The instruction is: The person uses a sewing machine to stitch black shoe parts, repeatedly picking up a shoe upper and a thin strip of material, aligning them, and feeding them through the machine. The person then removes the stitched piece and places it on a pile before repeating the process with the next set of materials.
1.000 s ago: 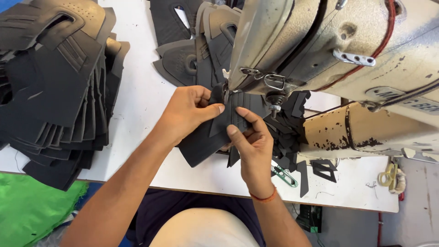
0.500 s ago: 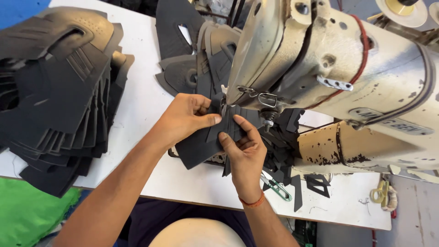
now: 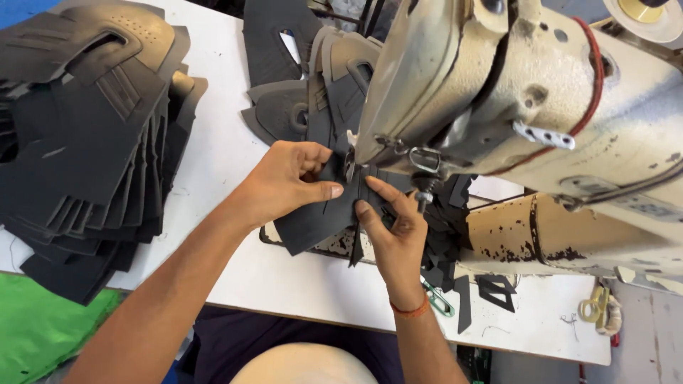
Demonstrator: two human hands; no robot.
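A flat black leather-like piece (image 3: 313, 220) lies under the head of a worn cream sewing machine (image 3: 498, 107). My left hand (image 3: 284, 181) pinches its upper edge, thumb on top, just left of the needle area. My right hand (image 3: 395, 231) presses its fingers flat on the piece from below and right, close to the presser foot (image 3: 350, 167). The needle itself is hidden behind the machine head and my fingers.
A tall fanned stack of black cut pieces (image 3: 85, 135) fills the white table's (image 3: 213, 149) left side. More dark grey pieces (image 3: 306, 85) lie behind the machine. Green-handled snips (image 3: 440, 299) and black scraps (image 3: 498, 291) lie at the right front; green cloth (image 3: 43, 334) sits below the table edge.
The view has shifted closer and slightly left. Both hands stay on the black piece, with my right fingers moved a little nearer the presser foot.
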